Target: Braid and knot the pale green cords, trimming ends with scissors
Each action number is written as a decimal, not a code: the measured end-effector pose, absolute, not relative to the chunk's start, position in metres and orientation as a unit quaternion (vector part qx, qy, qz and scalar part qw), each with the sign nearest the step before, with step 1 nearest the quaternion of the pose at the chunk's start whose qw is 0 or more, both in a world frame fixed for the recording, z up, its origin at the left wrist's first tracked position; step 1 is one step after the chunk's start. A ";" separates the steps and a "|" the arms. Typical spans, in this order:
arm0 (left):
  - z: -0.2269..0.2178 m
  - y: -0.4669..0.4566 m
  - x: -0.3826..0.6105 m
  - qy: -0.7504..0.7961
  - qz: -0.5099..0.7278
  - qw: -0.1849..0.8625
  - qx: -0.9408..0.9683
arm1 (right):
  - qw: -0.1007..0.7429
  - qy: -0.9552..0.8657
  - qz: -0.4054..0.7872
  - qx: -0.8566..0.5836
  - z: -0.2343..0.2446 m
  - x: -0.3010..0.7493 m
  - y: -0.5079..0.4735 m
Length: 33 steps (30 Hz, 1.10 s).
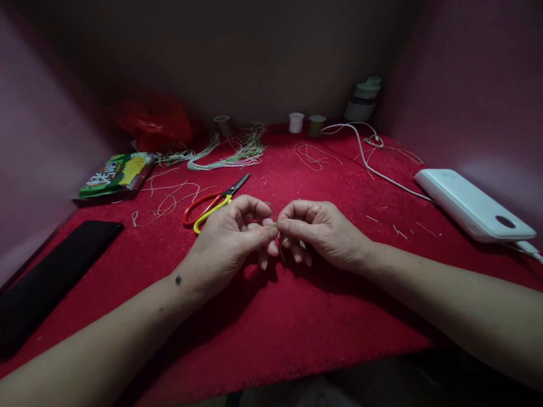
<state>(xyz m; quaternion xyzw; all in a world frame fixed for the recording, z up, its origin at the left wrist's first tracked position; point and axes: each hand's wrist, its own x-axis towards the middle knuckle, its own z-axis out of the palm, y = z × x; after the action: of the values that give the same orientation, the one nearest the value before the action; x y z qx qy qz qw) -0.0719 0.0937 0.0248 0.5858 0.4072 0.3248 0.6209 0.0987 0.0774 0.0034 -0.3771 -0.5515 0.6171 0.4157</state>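
Above the middle of the red cloth, my left hand (240, 229) and my right hand (322, 229) meet fingertip to fingertip. Both pinch a thin olive-tan cord (283, 246), whose loose end curls down below the fingers. Most of the cord is hidden by my fingertips. Just behind my left hand lies a pair of scissors (212, 204) with one red and one yellow handle, blades pointing away to the right.
Behind lie a bundle of pale cords (233, 158), a white spool (296, 122) and an olive spool (316, 125). Left are a green snack packet (114, 175) and a black flat object (59, 277). A white power bank (473, 203) with cable sits right; a bottle (363, 100) stands behind.
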 end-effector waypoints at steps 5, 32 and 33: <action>0.024 0.096 -0.073 0.406 0.311 0.621 0.594 | 0.414 -0.561 0.602 -0.389 0.004 0.098 0.078; 0.031 0.091 -0.071 0.438 0.350 0.508 0.653 | 0.291 -0.585 0.676 -0.342 0.005 0.103 0.076; 0.032 0.090 -0.071 0.446 0.347 0.509 0.649 | 0.292 -0.581 0.676 -0.345 0.005 0.103 0.076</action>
<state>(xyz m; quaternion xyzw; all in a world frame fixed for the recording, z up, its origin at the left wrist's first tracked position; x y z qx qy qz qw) -0.0709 0.0905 0.0315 0.6493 0.4457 0.3465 0.5095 0.1028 0.0760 0.0053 -0.3454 -0.5813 0.6762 0.2925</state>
